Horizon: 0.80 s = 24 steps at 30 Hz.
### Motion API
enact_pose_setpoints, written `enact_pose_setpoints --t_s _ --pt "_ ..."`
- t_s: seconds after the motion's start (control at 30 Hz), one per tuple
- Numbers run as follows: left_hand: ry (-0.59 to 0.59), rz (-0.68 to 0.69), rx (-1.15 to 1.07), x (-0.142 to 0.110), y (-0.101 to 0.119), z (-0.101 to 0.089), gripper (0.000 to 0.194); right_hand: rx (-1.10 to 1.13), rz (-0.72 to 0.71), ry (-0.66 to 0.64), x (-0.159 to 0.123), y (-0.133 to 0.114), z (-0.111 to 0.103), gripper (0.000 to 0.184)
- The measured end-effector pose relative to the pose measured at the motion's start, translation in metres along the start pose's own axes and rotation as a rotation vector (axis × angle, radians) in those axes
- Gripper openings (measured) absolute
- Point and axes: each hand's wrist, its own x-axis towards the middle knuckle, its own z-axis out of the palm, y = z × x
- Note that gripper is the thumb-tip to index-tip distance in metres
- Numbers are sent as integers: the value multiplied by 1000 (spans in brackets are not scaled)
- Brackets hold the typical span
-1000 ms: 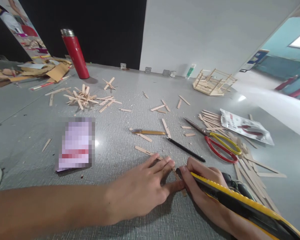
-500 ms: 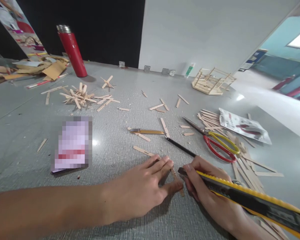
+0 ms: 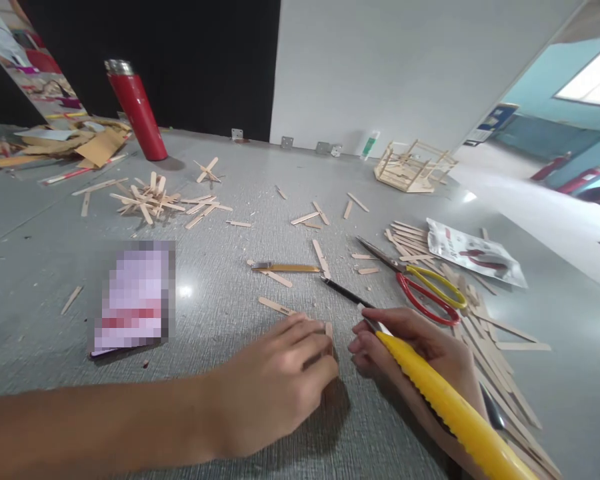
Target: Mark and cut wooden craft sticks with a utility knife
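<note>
My left hand (image 3: 285, 373) is closed, its fingertips pinching a wooden craft stick (image 3: 329, 331) whose upper end shows past the fingers. In my right hand (image 3: 420, 360) is a yellow utility knife (image 3: 445, 407), gripped near the front with its metal blade end pointing up and left, apart from the stick. Beyond the hands, a marked craft stick (image 3: 275, 306) lies on the table, partly behind my left fingers. A slim black tool (image 3: 343, 289) runs behind my right fingertips. Farther up lies a small yellow-handled cutter (image 3: 290, 268), across another stick.
Scissors (image 3: 430, 290) with red and yellow handles lie right, beside many loose sticks and a white packet (image 3: 475, 252). A stick frame (image 3: 415, 167) stands at the back right. A stick pile (image 3: 150, 200), a red bottle (image 3: 137, 113) and a blurred purple item (image 3: 135, 293) are left.
My left fingers have drawn together around the craft stick, which was pressed flat under them. The utility knife has turned in my right hand, showing its yellow back, and has moved off the stick.
</note>
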Motion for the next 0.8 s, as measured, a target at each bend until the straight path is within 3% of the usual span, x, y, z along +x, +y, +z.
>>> enact_pose_setpoints --t_s 0.07,0.17,0.27,0.4,0.57,0.8 --pt "60 -76 -13 -1 7 2 22 -4 -36 -7 -4 -5 2 28" --pt "64 -69 29 -4 14 3 33 -111 -67 -44 -8 -9 2 39" --pt "-90 -28 29 -5 14 0 43 -192 -56 -99 -7 -9 0 47" --pt "-256 -46 -61 -3 6 -6 45 -185 -40 -168 -2 -7 -4 42" --pt "-227 6 -108 3 -10 -7 48 -363 -110 -222 0 -8 -6 32" --pt "-222 85 -89 6 -27 -1 39 -216 -22 -201 -1 -3 0 33"
